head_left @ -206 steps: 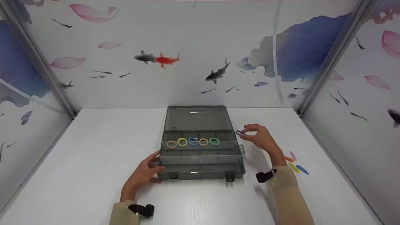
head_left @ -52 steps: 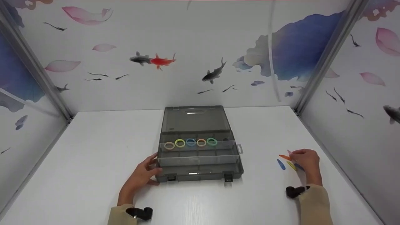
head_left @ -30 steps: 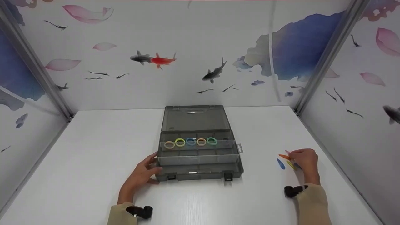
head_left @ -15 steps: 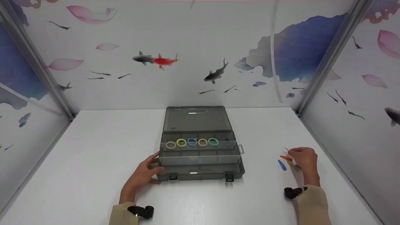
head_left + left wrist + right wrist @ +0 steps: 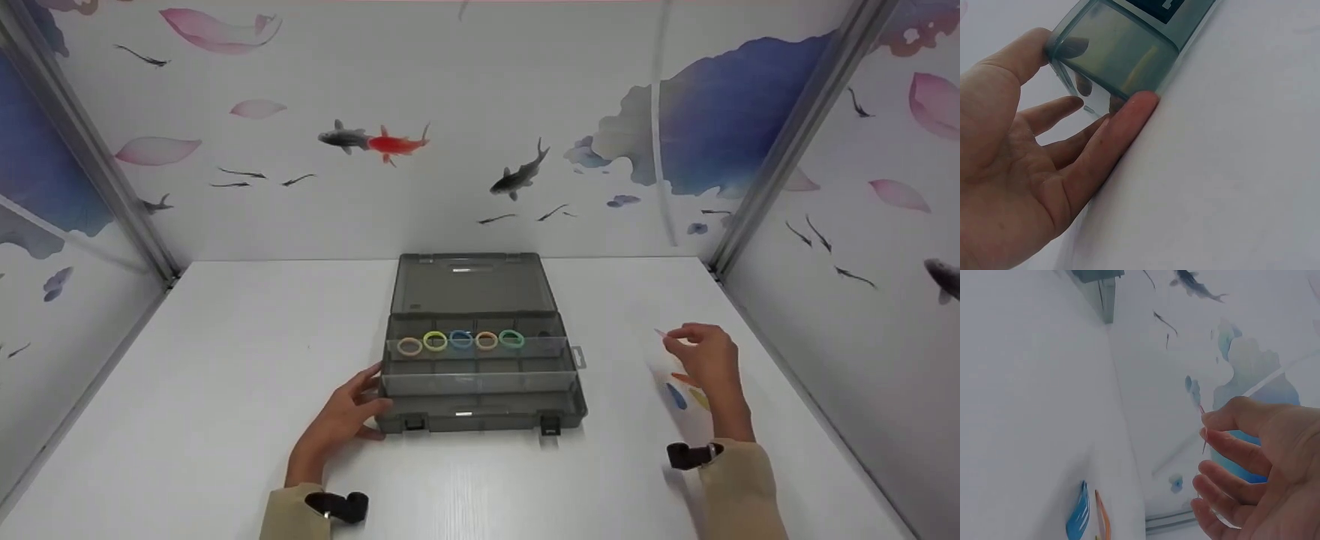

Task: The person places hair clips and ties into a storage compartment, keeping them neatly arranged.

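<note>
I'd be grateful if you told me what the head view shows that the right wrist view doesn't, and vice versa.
Only head: the left hand against the side of the box, and the row of rings in it.

Only right wrist: the palm side of the right hand.

Both: that hand pinching a thin pink piece, the blue piece and the orange piece.

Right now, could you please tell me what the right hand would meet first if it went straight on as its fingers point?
Probably the right side of the open gray case, though the right hand looks raised and its height is unclear, so it might pass over the rim.
</note>
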A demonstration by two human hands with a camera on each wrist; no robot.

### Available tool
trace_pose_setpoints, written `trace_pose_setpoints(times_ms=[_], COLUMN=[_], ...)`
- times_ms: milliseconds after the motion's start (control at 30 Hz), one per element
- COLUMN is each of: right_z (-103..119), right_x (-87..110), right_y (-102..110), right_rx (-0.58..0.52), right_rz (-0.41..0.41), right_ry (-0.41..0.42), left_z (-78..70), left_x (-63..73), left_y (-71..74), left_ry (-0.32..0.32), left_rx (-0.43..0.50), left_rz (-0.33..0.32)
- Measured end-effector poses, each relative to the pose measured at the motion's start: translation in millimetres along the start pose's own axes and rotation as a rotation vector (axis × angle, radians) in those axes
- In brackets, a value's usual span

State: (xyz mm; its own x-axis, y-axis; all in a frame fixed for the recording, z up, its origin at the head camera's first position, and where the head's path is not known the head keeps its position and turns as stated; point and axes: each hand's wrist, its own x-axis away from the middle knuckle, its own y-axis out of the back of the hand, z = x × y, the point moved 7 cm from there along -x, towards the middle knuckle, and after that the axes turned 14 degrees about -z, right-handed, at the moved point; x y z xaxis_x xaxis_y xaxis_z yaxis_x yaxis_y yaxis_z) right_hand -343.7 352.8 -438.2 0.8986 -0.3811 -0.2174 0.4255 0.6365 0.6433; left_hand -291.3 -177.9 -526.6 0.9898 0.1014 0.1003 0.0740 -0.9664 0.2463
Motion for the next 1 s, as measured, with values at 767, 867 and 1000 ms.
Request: trace_pose_setpoints(times_ms=[767,867,1000], right_z=[65.2,76.6,91.3], right_x=[21.5,24.3,28.9], right_y=[-58.0,-65.9,-74.4], right_rx=[-0.023,-0.032,-0.035], right_rz=[0.080,0.092,0.115], right_ry=[0.336,0.377,0.424], left_z=[0.7,-0.9,-2.3], left_x=[2.7,2.9,3.1], left_y=[0.6,1.3,1.0], left_ry=[0.020,0.020,0.020], left_rx=[0.015,0.015,0.012], left_rz=[0.025,0.013,0.012])
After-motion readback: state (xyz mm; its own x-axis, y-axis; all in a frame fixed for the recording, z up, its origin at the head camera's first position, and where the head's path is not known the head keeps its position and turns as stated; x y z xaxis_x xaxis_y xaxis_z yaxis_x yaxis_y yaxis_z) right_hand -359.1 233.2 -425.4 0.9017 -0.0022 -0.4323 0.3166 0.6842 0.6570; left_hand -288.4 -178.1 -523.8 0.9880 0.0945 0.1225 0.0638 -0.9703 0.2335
